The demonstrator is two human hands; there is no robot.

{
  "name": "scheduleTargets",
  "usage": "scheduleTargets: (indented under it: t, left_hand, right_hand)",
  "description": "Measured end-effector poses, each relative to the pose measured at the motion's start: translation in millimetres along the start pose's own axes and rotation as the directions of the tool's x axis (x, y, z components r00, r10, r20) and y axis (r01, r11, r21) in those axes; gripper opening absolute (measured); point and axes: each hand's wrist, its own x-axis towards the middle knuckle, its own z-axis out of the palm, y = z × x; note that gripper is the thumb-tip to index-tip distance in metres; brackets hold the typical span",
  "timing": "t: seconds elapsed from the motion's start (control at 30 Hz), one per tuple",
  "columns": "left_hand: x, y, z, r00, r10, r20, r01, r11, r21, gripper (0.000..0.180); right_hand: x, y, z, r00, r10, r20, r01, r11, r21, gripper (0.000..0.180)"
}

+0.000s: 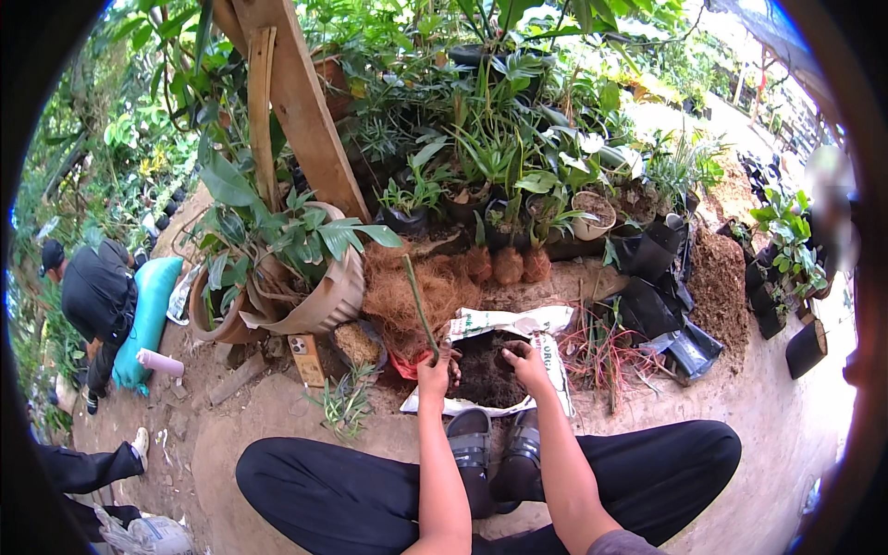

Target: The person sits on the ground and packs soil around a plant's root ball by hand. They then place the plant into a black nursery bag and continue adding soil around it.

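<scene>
A green stem [418, 305] over dark brown soil [486, 370] in a white sack [555, 356], beside reddish-brown coconut fibre [407, 287]

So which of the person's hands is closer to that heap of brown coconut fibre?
Left. The left hand, gripping a green stem, sits at the lower edge of the coconut fibre heap. The right hand is farther right, over the dark soil in the white sack.

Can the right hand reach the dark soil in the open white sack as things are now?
Probably yes. The right hand already rests at the dark soil inside the open white sack, and nothing lies between them.
</scene>
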Motion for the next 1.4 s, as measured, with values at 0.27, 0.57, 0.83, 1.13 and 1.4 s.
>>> scheduleTargets:
  t: [0.27, 0.57, 0.83, 1.13, 1.4]
  left_hand:
    - [0, -11, 23, 0.999, 0.046, 0.008, -0.047, 0.992, 0.114, 0.046]
    - [1, -19, 27, 1.000, 0.008, -0.024, -0.006, 0.995, 0.098, 0.046]
    - [5, -26, 33, 0.995, 0.098, 0.022, -0.099, 0.990, 0.099, 0.046]
    - [21, -20, 52, 0.989, 0.151, 0.006, -0.149, 0.970, 0.194, 0.046]
    - [49, 6, 64, 0.965, 0.206, 0.160, -0.255, 0.874, 0.413, 0.049]
  right_hand:
    - [0, -8, -5, 0.988, 0.129, 0.080, -0.151, 0.790, 0.594, 0.030]
    - [-9, -34, 3, 0.980, 0.165, 0.111, -0.199, 0.825, 0.529, 0.031]
    - [-4, -27, 16, 0.985, 0.120, 0.125, -0.173, 0.712, 0.681, 0.022]
    - [-8, -41, 7, 0.984, 0.120, 0.129, -0.176, 0.718, 0.674, 0.025]
    - [-11, -39, 14, 0.995, 0.093, 0.023, -0.091, 0.849, 0.520, 0.019]
